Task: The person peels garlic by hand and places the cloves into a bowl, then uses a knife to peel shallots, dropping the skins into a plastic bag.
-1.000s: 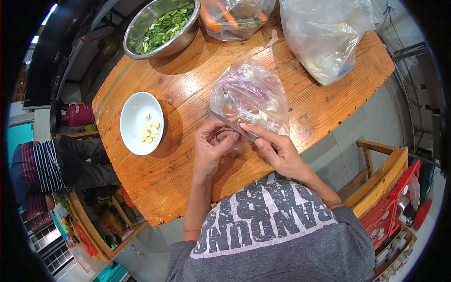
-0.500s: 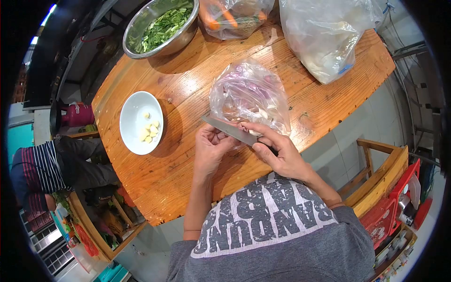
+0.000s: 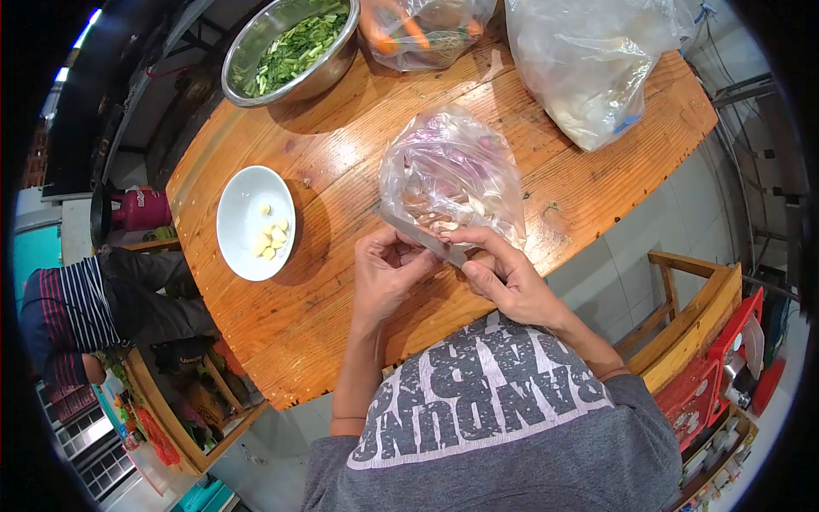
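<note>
A knife (image 3: 414, 230) is in my right hand (image 3: 503, 277), its blade pointing to the upper left across the fingers of my left hand (image 3: 388, 269). My left hand is closed in a pinch just beneath the blade; whatever it holds is hidden. Both hands are close together over the near side of a clear plastic bag (image 3: 456, 158), which contains purple-skinned pieces and loose pale and brown skins. To the left, a white bowl (image 3: 243, 200) holds several peeled garlic cloves (image 3: 271, 239).
On the wooden table (image 3: 341, 188) stand a metal bowl of chopped greens (image 3: 303, 51), a bag with carrots (image 3: 418, 34) and a large plastic bag (image 3: 589, 77). A person in a striped shirt (image 3: 85, 303) is at the left. A wooden chair (image 3: 691, 324) stands to the right.
The knife has turned to a steeper slant, its tip shifting slightly right. My left fingers have moved a little under the blade. The bowls and bags stay in place.
</note>
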A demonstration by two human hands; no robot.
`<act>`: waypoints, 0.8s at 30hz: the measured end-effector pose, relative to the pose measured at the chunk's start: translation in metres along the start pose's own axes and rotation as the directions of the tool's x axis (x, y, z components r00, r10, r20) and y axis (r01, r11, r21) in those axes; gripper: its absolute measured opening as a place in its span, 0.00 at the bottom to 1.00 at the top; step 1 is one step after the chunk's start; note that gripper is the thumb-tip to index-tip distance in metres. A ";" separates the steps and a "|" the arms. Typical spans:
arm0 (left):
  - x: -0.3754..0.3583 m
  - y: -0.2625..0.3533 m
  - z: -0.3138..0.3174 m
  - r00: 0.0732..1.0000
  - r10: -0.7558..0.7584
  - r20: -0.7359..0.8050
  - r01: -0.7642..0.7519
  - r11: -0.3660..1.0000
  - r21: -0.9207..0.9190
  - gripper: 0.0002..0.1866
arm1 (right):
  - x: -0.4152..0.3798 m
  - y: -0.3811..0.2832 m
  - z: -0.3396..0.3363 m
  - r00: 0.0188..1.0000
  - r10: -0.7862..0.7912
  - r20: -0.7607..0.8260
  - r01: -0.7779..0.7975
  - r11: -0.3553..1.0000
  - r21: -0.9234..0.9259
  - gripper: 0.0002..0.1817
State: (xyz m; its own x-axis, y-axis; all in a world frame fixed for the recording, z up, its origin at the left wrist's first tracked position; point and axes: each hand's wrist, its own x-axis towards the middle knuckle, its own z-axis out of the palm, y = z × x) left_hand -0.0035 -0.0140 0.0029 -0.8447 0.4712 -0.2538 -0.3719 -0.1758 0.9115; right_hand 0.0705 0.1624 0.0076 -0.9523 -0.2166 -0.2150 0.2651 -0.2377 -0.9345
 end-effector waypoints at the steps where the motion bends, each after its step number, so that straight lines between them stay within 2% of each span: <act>1: 0.000 -0.001 0.001 1.000 -0.004 0.009 0.005 1.000 -0.011 0.09 | 0.000 0.000 0.000 1.000 -0.001 -0.003 0.001 1.000 0.006 0.16; 7: 0.000 0.000 0.000 0.998 -0.040 0.042 0.040 0.999 0.004 0.07 | 0.003 0.001 0.000 1.000 -0.019 0.013 0.018 0.995 0.095 0.12; 10: 0.003 0.000 -0.005 0.999 -0.028 0.040 0.028 1.000 -0.012 0.07 | 0.004 0.005 -0.004 0.994 0.011 0.104 -0.044 0.948 0.316 0.12; 12: 0.004 0.003 -0.003 0.999 0.037 0.027 -0.038 0.999 0.012 0.08 | 0.005 0.001 -0.004 0.989 0.097 0.111 -0.132 0.922 0.365 0.12; 15: 0.003 0.007 0.004 0.998 -0.069 -0.015 0.066 0.988 -0.143 0.10 | 0.006 -0.002 -0.006 0.981 0.155 0.119 -0.191 0.882 0.431 0.12; 16: 0.003 0.005 0.004 0.999 -0.043 0.002 0.043 0.992 -0.121 0.11 | 0.007 -0.002 -0.005 0.979 0.160 0.123 -0.199 0.870 0.452 0.12; 21: 0.002 -0.003 -0.001 0.999 0.019 0.042 -0.018 1.000 -0.019 0.12 | 0.006 -0.002 -0.004 0.978 0.175 0.114 -0.207 0.889 0.409 0.12; 24: 0.002 0.001 0.002 0.999 -0.016 0.034 0.018 0.999 -0.043 0.12 | 0.006 -0.002 -0.004 0.978 0.178 0.107 -0.207 0.876 0.436 0.12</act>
State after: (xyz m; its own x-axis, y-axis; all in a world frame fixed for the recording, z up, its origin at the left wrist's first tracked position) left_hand -0.0052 -0.0119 0.0041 -0.8250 0.5032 -0.2573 -0.4028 -0.2041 0.8923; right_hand 0.0641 0.1651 0.0073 -0.8680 -0.3559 -0.3464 0.4956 -0.5760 -0.6501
